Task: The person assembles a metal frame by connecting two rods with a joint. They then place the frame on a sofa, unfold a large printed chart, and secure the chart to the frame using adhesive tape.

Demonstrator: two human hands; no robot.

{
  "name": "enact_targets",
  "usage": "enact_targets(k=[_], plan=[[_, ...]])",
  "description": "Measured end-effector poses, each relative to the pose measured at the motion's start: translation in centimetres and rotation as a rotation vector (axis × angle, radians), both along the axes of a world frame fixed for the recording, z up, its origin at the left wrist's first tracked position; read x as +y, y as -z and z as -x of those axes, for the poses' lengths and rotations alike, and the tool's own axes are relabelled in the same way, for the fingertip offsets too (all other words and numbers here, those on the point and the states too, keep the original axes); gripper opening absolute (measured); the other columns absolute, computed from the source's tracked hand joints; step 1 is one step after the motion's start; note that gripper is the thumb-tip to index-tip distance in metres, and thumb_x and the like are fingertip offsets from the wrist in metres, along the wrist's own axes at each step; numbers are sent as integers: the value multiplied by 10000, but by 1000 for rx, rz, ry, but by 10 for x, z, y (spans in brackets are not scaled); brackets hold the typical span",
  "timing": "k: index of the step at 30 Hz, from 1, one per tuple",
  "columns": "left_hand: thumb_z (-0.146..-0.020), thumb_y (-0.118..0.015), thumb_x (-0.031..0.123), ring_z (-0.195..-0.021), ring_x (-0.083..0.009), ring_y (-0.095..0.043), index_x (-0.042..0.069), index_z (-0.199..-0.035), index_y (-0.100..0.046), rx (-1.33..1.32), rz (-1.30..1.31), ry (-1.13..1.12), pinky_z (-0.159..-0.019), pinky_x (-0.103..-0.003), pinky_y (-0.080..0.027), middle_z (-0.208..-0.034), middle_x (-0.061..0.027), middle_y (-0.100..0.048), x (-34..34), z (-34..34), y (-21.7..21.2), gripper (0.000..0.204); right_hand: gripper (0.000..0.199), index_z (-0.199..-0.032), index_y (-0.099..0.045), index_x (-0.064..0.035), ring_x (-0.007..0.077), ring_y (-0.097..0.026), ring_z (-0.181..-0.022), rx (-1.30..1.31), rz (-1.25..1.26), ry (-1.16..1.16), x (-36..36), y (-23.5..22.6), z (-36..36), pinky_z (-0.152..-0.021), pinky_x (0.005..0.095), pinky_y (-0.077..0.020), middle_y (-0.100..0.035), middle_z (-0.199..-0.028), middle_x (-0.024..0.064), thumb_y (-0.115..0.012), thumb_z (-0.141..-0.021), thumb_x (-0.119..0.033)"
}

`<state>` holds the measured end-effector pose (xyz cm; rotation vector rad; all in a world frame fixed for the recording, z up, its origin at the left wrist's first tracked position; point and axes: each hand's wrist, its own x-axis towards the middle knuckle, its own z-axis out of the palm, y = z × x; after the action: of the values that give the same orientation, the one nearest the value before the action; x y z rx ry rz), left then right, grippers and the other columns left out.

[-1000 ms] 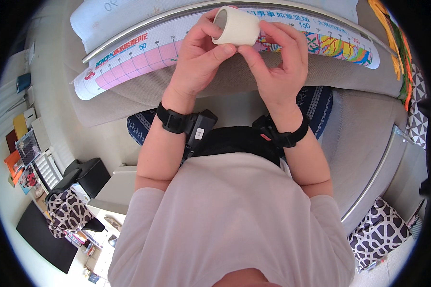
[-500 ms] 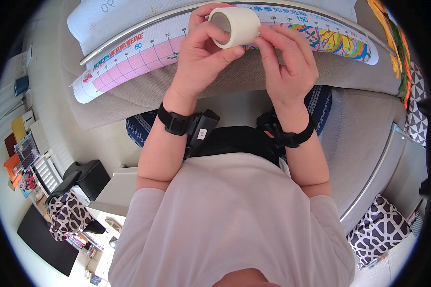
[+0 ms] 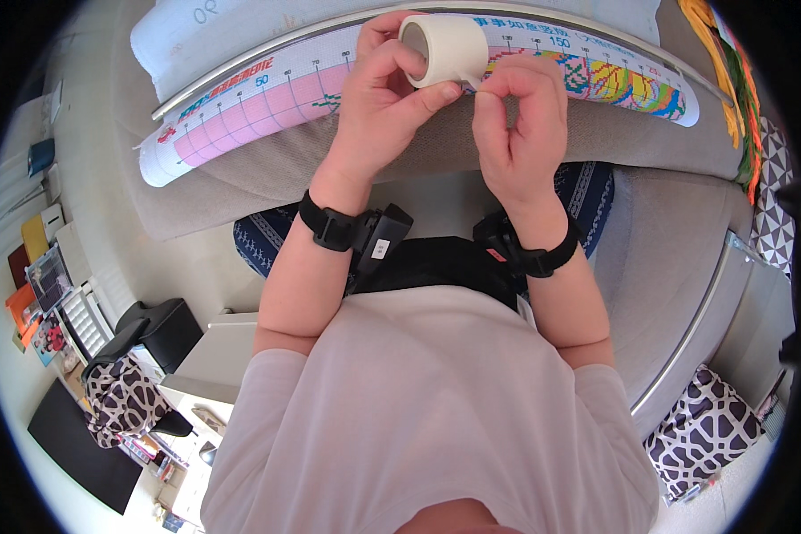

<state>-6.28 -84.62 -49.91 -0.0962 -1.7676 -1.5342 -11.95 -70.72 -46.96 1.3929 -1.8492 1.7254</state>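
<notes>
A roll of off-white tape point(image 3: 457, 48) is gripped in my left hand point(image 3: 378, 107), with fingers inside its core and the thumb along the lower edge. My right hand point(image 3: 523, 125) pinches the loose end of the tape just below the roll's right side, and a short strip is lifted there. Behind both hands lies a printed cross-stitch fabric point(image 3: 231, 111) with a pink grid on its left and a colourful pattern on its right. My hands hide its middle part.
A metal rail point(image 3: 240, 67) runs behind the fabric, over the grey padded sofa surface point(image 3: 667, 147). Orange, yellow and green thread skeins point(image 3: 746, 125) hang at the far right. A patterned cushion point(image 3: 705, 432) sits lower right; a black chair point(image 3: 165, 334) stands at the left.
My right hand has drawn slightly down and toward me, curling its fingers and pulling a short strip from the roll. My left hand and the roll have shifted a little right.
</notes>
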Motion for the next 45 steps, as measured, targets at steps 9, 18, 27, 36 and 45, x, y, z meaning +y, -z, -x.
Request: enact_targets(k=[9,18,27,36,45], plan=[[-722,-764,87,-1168,-264,-444,91,-814,-560,-55,37,-30,-997,-387,-349,-1275,-121,-433,-2,-3,-4,225,217,-816,-557,-62,236,-575,-736,116,7,-61,-3,-3,14,-660,314,-454,-623,-861,48,-678,-670,44],[-708,-777,118,-1155,-252,-460,71,-798,-570,-87,70,-56,-990,-379,-367,-1275,-110,-450,0,-6,-7,231,217,-913,-564,-18,145,-587,-871,-433,-94,-262,5,-6,13,-786,267,-470,-626,-939,82,-698,-752,41],[-693,-790,150,-1141,-239,-477,52,-781,-580,-154,160,-77,-983,-371,-385,-1275,-100,-467,4,-14,-13,248,177,-925,-569,-17,132,-576,-856,-563,-98,-294,8,-10,24,-778,255,-461,-620,-926,69,-678,-786,4],[-679,-802,182,-1128,-226,-493,32,-764,-591,-264,270,-93,-976,-362,-402,-1275,-89,-485,5,-26,-19,273,144,-936,-574,-15,119,-565,-841,-699,33,-174,7,-4,33,-770,244,-452,-615,-914,57,-657,-820,-32],[-667,-812,206,-1120,-205,-502,33,-688,-548,-284,38,45,-985,-354,-403,-1240,-65,-513,-1,-38,-21,317,124,-948,-578,-14,106,-555,-826,-778,130,-83,21,-4,48,-763,233,-443,-610,-902,44,-637,-854,-69]])
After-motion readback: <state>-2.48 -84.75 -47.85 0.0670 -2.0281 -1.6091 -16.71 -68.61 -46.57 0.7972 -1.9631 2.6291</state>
